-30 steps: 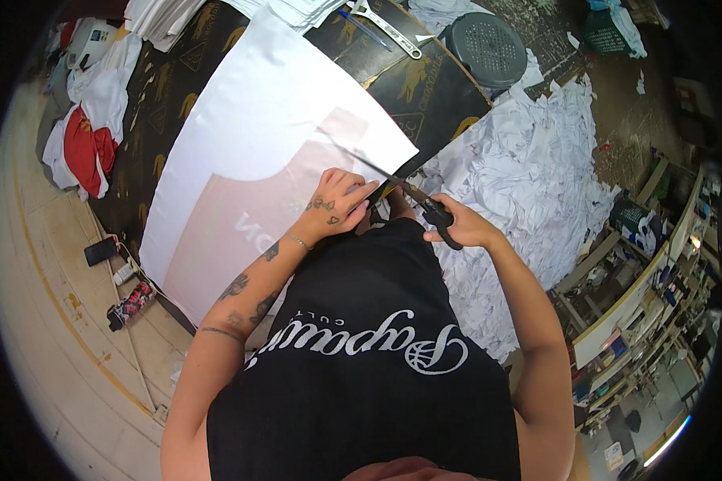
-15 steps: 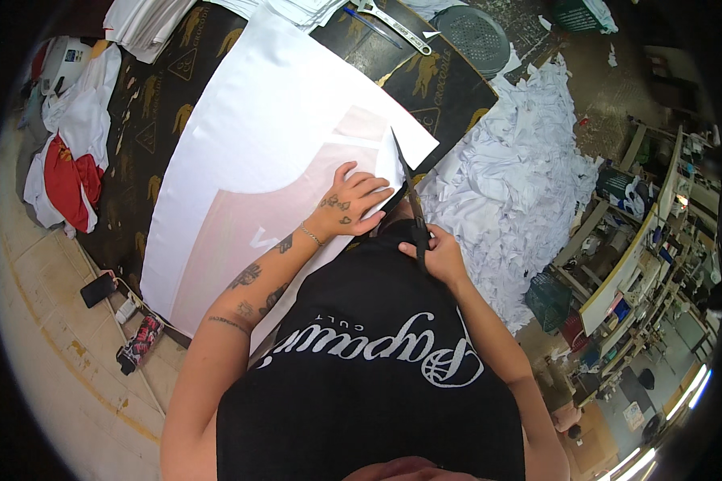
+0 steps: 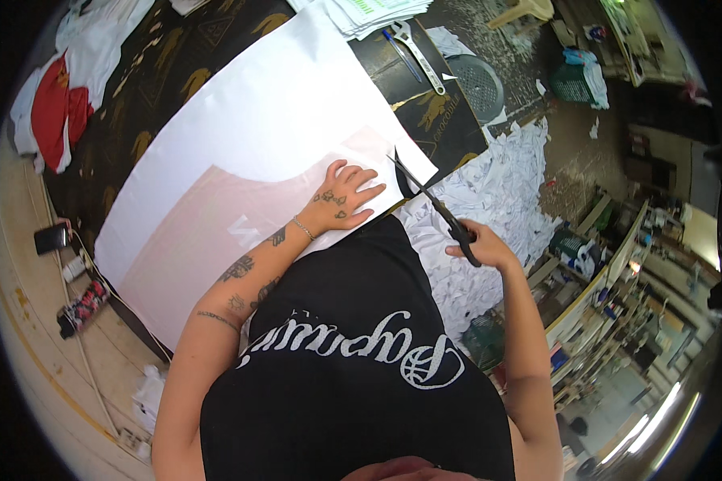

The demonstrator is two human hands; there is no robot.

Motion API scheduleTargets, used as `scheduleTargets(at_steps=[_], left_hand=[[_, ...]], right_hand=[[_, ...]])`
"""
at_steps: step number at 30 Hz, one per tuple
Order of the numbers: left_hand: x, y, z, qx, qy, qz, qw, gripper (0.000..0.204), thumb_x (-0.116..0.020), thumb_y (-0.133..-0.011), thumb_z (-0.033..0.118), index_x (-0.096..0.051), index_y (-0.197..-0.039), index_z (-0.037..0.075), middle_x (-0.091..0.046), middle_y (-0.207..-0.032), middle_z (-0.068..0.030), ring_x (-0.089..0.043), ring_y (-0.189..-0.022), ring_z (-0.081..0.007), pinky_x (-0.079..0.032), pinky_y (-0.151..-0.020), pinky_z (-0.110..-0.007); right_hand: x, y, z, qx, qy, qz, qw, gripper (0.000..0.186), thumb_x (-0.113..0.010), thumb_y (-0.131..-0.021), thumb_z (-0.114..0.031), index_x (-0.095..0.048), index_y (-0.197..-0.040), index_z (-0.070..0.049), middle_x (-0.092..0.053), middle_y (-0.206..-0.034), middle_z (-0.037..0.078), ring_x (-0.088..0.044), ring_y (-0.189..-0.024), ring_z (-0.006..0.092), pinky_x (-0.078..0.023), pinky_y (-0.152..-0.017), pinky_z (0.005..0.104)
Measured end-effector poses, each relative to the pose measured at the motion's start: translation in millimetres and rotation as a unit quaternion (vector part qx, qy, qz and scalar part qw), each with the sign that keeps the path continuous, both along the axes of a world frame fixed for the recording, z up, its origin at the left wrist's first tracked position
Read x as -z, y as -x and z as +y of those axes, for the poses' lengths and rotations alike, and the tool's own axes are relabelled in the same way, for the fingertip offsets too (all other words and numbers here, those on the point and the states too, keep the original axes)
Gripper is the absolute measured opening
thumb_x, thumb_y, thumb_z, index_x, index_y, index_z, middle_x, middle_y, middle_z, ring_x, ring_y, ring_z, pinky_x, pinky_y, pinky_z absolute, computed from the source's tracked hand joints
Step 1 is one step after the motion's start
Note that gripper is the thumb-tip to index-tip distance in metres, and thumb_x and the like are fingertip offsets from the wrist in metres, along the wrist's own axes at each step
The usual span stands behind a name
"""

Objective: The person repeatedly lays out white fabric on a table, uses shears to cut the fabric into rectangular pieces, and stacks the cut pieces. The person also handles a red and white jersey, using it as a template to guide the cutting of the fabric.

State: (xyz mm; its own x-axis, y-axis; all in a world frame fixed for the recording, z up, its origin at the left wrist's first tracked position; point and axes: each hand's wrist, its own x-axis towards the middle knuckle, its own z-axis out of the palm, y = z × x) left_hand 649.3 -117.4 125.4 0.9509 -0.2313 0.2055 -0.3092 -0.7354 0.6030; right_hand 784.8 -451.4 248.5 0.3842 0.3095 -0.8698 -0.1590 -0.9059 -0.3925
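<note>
In the head view, the left hand point(image 3: 346, 195) lay flat, fingers spread, pressing the white sheet point(image 3: 249, 128) near the table's point(image 3: 433, 120) near edge. The right hand point(image 3: 481, 247) gripped black scissors point(image 3: 429, 204), blades parted at the sheet's right corner. White scraps point(image 3: 497, 184) lay heaped beside the table; a wrench point(image 3: 417, 54) lay at its far edge.

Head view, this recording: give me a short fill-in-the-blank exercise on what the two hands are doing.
1. The right hand holds a pair of black ____.
2. The left hand lies flat, fingers spread, on the ____ sheet of fabric.
3. Off the table edge, beside the right hand, lies a heap of white ____.
4. The person wears a ____ sleeveless shirt.

Missing words: scissors; white; scraps; black
</note>
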Motion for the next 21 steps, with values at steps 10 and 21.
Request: scheduleTargets(at_steps=[10, 21], left_hand=[[-4.1, -1.3, 3.0, 0.003, -0.006, 0.047, 0.999, 0.058, -0.077, -0.084, 0.037, -0.066, -0.140, 0.024, -0.061, -0.140, -0.0068, -0.058, -0.123, -0.0276, -0.028, -0.118, -0.059], [6.0, -19.3, -98.6, -0.368, -0.064, 0.054, 0.926, 0.069, -0.074, -0.086, 0.045, -0.060, -0.148, 0.019, -0.057, -0.145, -0.0044, -0.051, -0.126, -0.0242, -0.031, -0.110, -0.056]], right_hand=[[51.5, -89.1, 44.6, -0.123, -0.014, -0.054, 0.991, 0.086, -0.099, -0.061, -0.054, -0.076, -0.122, 0.002, -0.078, -0.092, 0.015, -0.073, -0.081, 0.0226, -0.057, -0.077, 0.0354], [8.2, -289.7, 212.2, -0.590, -0.045, -0.020, 0.806, 0.089, -0.100, -0.065, -0.041, -0.065, -0.134, 0.003, -0.077, -0.098, 0.016, -0.073, -0.090, 0.0235, -0.056, -0.084, 0.0389]])
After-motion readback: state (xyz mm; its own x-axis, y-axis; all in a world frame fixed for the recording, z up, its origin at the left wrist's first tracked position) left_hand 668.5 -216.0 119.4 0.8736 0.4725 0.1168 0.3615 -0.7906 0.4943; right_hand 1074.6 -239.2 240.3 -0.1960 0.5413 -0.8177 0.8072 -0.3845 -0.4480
